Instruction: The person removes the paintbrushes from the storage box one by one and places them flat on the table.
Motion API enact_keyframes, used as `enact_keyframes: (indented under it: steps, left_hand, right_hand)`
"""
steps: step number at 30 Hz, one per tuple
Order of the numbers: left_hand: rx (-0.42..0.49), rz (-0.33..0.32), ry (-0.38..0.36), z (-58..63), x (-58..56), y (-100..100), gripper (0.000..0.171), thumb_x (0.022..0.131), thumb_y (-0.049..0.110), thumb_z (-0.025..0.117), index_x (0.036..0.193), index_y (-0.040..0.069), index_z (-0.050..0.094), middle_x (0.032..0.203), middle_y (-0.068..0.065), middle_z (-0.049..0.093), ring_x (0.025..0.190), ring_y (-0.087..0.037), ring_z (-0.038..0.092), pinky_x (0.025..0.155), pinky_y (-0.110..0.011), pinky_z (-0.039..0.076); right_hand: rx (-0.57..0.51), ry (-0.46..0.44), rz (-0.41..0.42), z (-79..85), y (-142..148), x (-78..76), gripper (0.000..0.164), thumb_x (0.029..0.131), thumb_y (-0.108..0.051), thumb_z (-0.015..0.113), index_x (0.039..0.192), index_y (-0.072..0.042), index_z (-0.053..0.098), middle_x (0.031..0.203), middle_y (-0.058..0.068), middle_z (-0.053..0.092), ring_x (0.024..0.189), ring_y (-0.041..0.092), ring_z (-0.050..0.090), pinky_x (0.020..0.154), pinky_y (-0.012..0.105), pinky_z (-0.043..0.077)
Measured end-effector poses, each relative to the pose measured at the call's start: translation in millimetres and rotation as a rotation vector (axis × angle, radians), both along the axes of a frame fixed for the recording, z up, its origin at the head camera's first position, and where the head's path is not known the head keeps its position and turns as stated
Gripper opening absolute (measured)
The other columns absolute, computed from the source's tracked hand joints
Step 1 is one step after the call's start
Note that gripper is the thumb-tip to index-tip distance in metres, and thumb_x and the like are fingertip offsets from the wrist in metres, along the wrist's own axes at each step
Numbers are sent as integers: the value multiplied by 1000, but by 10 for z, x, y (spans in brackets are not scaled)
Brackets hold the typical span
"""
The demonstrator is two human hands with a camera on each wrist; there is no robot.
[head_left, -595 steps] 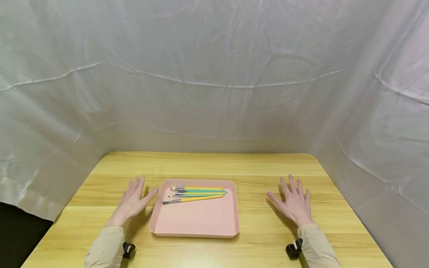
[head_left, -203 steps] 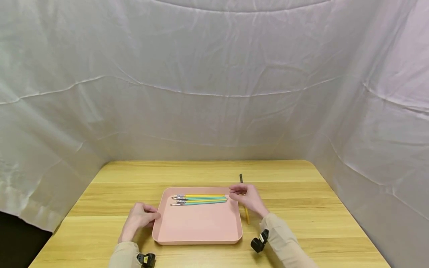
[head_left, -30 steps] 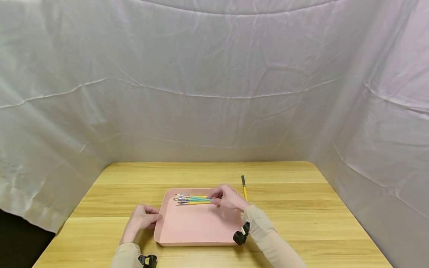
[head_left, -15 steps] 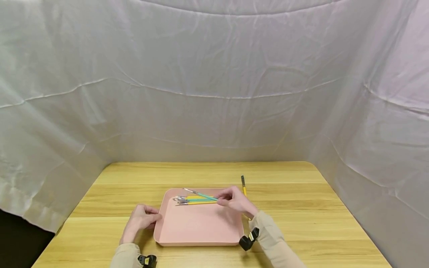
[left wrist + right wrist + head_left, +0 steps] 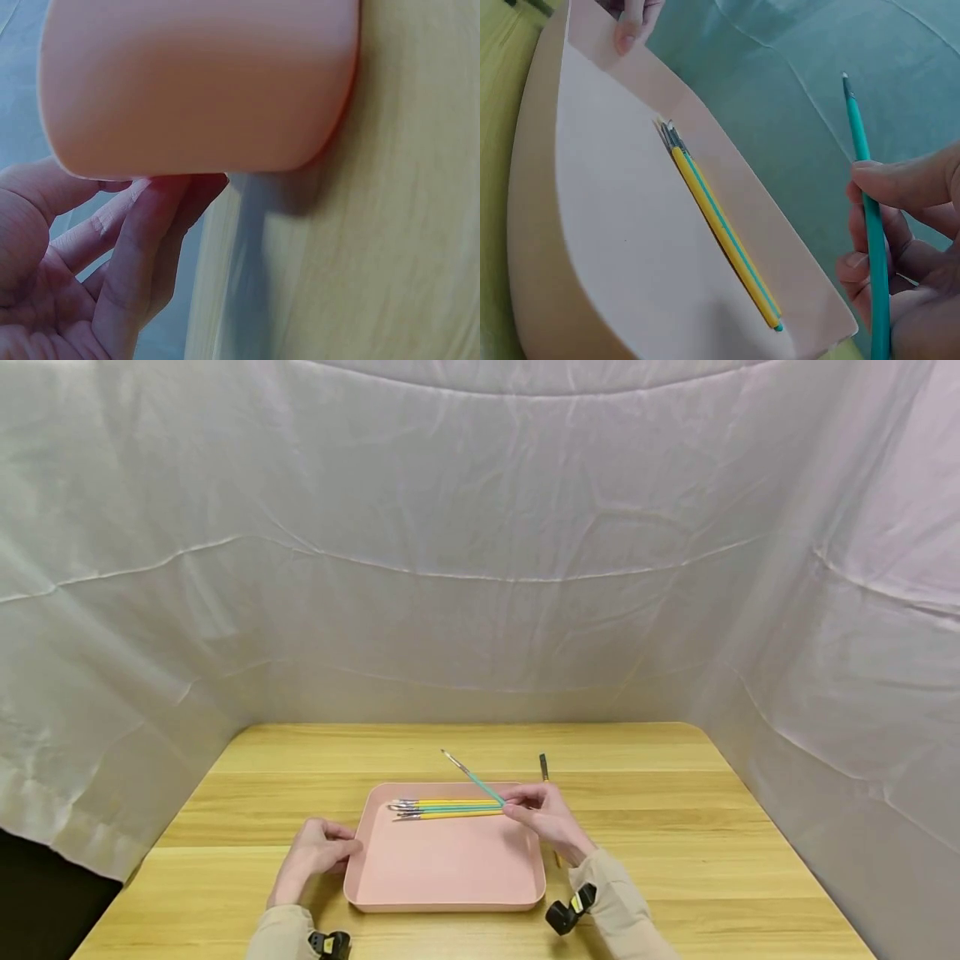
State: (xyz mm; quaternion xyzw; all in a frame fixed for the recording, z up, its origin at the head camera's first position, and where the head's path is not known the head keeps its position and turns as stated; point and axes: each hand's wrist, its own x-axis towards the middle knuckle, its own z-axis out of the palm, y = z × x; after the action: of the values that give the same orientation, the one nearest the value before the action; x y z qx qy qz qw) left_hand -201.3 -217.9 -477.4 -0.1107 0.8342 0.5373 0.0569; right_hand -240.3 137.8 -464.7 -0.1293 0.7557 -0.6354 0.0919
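Observation:
My right hand (image 5: 551, 820) pinches a turquoise paintbrush (image 5: 474, 777) between thumb and fingers, above the right side of a pink tray (image 5: 442, 877). The held brush tilts, its bristle end pointing up, away and to the left. In the right wrist view the turquoise handle (image 5: 876, 262) runs down across the palm. Several yellow and turquoise paintbrushes (image 5: 450, 815) lie side by side in the tray's far half, bristles to the left. My left hand (image 5: 311, 857) grips the tray's left rim, thumb over the edge and fingers against the outer wall.
A yellow paintbrush with dark bristles (image 5: 543, 767) lies on the wooden table (image 5: 675, 827) just right of the tray, partly hidden behind my right hand. Grey cloth (image 5: 480, 635) hangs around the table's back and sides.
My right hand has picked the turquoise brush out of the bundle, lifting it and drawing it right, bristle end rising. Earlier, the dark-bristled yellow brush went from tray to table. My left hand stays put.

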Motion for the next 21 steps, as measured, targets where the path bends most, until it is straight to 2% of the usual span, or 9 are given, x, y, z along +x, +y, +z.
enact_keyframes:
  steps: [5,10,21]
  left_hand:
    - [-2,3,0,-3,0,-1,22,77,-4,73,96,-15,70,78,-13,73,69,-20,71,62,-33,63]
    - [5,-1,2,-6,2,-5,22,78,-4,72,97,-16,69,78,-14,73,69,-20,71,62,-34,64]
    - [7,6,1,-11,12,-5,22,77,-4,72,96,-15,70,78,-13,74,69,-20,71,62,-33,64]
  right_hand:
    - [-47,-53,-95,-37,23,8,28,91,-1,68,116,13,67,83,-5,69,72,7,55,63,19,45]
    - [-83,-83,-182,-56,21,4,29,90,1,69,117,12,67,81,-3,70,71,9,57,60,18,47]
    - [-154,-89,-348,-49,64,22,27,91,1,67,115,13,66,84,-3,68,75,7,59,66,17,51]
